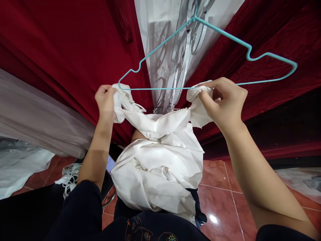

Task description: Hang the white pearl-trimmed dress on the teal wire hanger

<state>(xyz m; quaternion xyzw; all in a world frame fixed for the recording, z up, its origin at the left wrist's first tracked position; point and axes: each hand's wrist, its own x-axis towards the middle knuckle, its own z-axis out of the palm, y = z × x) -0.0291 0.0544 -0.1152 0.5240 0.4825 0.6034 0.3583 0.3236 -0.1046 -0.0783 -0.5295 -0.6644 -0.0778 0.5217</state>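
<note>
A white satin dress (160, 154) with a pearl-beaded neckline lies bunched over my lap, its top lifted in front of me. My left hand (105, 98) is closed on the dress at its left shoulder part, near the left end of a light blue wire hanger (215, 28). My right hand (223, 100) pinches the beaded edge at the right shoulder part, close below the hanger's bottom bar. The hanger hangs above the dress, its left end overlapping the left shoulder part in view. Whether the fabric loops around the hanger, I cannot tell.
Dark red curtains (75, 40) hang ahead, parted around white cloth and a pale scrolled metal frame (184, 57). Sheer white fabric (37, 103) hangs at left. A black surface (30, 207) holds a bundle of white cord (69, 180). Red tiles (220, 197) cover the floor.
</note>
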